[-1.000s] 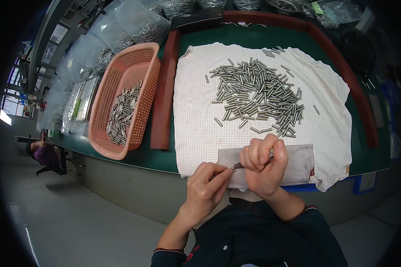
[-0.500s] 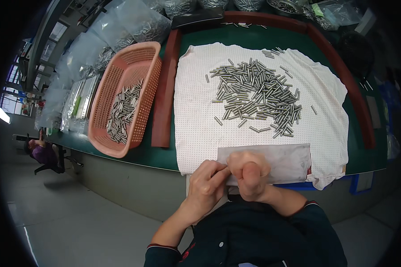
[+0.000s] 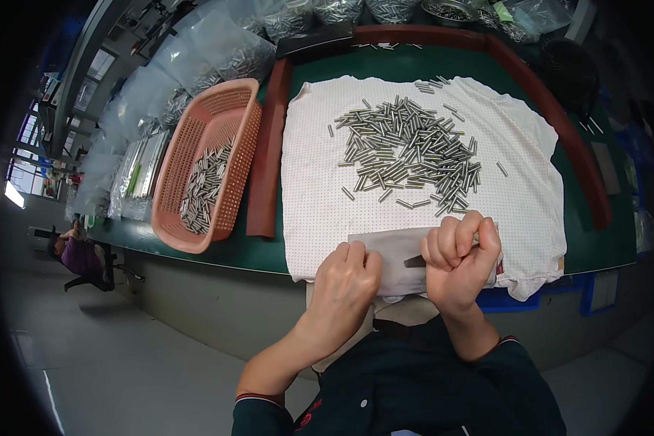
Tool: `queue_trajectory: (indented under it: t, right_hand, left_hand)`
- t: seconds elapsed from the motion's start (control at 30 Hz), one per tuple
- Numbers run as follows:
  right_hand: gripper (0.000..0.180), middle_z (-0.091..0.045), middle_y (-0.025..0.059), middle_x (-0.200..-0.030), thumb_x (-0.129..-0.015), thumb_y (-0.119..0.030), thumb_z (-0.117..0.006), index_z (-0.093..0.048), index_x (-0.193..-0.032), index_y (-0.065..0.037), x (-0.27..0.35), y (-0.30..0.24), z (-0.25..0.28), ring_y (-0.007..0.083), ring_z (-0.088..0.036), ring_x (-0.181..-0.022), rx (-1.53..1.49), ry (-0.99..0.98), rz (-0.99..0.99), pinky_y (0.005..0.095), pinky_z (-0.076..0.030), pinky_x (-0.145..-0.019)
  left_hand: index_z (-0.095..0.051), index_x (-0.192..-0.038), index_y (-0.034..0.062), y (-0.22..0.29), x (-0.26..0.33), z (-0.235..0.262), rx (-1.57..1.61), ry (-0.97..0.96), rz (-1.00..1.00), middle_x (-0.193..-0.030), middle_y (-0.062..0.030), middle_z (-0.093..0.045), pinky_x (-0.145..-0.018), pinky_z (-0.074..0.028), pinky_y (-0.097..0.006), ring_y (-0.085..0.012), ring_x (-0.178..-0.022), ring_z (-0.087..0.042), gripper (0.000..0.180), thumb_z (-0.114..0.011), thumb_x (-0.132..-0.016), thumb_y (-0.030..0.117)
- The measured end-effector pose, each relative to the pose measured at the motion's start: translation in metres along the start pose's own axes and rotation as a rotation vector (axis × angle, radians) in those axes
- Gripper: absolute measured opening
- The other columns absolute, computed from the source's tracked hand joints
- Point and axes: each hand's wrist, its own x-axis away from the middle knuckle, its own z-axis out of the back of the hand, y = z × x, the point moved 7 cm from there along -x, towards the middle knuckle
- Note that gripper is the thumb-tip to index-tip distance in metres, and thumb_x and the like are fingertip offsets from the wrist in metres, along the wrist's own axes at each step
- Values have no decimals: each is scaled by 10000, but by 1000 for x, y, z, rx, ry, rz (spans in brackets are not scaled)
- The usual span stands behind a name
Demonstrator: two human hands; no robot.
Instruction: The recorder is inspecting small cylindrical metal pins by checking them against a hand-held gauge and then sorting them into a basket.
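Observation:
My right hand (image 3: 459,265) is closed round a dark, flat-ended tool (image 3: 414,261) whose short end sticks out to the left; its handle is hidden in my fist. To the left of it my left hand (image 3: 339,289) is curled with its fingertips turned down and out of sight, so what it pinches, if anything, does not show. Under both hands a grey cloth (image 3: 389,248) lies along the near edge of a white dotted cloth (image 3: 312,196). Beyond it many short shiny metal pins (image 3: 407,149) lie in a loose heap.
An orange plastic basket (image 3: 168,182) with more pins stands on the left. Dark red rails (image 3: 265,171) border the green tabletop (image 3: 232,251). Clear bags of metal parts (image 3: 243,62) line the back and left. Away to the left a person in purple (image 3: 81,256) sits.
My right hand has moved right, away from my left hand, and the dark tool's end has come into sight. My left hand has shifted slightly right, its fingers now turned down.

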Motion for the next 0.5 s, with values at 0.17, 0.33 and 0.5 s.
queue_trajectory:
  t: [0.17, 0.33, 0.5]
  right_hand:
    - [377, -241, -23, -456, -917, -287, -220, -289, -589, -114, -1, -2, -2, 70, -139, -381, 0, 4, -2, 227, -179, -387]
    - [379, -243, -21, -452, -914, -292, -219, -292, -588, -113, -2, -5, 2, 73, -144, -380, -25, 20, -15, 229, -181, -388]
    - [371, -268, -14, -465, -915, -293, -231, -310, -612, -94, -3, -5, 2, 74, -173, -397, -62, -28, -15, 231, -199, -409]
  left_hand:
    - [-450, -686, -2, 3, -4, 1, -51, 2, -30, -670, -119, -438, -551, -410, -336, -250, -634, -479, 186, -566, -549, -51]
    - [-550, -797, 19, -15, 1, 9, 289, 129, 32, -696, -91, -502, -563, -420, -332, -230, -675, -518, 213, -612, -598, -21]
    - [-618, -746, 8, -31, 15, 7, 691, 328, 194, -717, -55, -585, -569, -428, -259, -180, -657, -550, 157, -625, -609, -69]
